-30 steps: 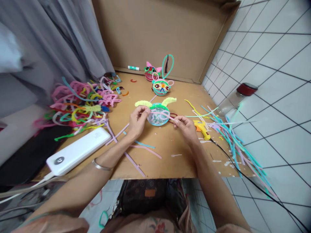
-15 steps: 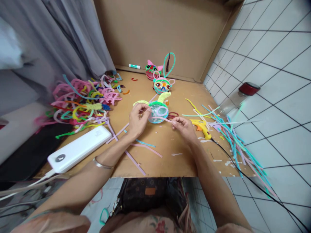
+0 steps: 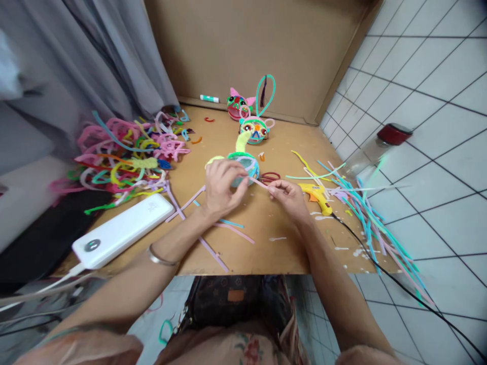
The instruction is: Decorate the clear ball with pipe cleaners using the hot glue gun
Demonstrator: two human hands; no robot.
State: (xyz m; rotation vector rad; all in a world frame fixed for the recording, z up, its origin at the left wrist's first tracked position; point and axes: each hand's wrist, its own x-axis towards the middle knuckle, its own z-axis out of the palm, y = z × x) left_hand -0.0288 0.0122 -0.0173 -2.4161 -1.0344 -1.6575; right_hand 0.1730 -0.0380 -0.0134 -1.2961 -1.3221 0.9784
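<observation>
A pink pipe cleaner [image 3: 260, 183] stretches between my hands in front of a clear ball [image 3: 253, 170]. The ball has a green band, a lilac ring and pale yellow fuzzy pieces [image 3: 242, 142] on top. My left hand [image 3: 224, 187] curves over the ball's left front, thumb and forefinger meeting near the strip's left end; the contact there is partly hidden. My right hand [image 3: 287, 198] pinches the other end between thumb and forefinger. Red-handled scissors [image 3: 270, 177] lie just behind my right hand, their blades hidden. A yellow glue gun [image 3: 317, 196] rests to its right.
Two decorated balls [image 3: 254, 130] with faces stand at the back, near a glue stick [image 3: 209, 98]. Tangled pipe cleaners [image 3: 129, 147] and a white power bank [image 3: 124, 230] are left. Straight pipe cleaners [image 3: 375, 223], a glass bottle [image 3: 367, 157] and a black cord [image 3: 365, 258] are right.
The ball has tilted and shifted left, its yellow piece swinging left. My left hand has turned over its front, covering more of it. My right hand stays almost in place.
</observation>
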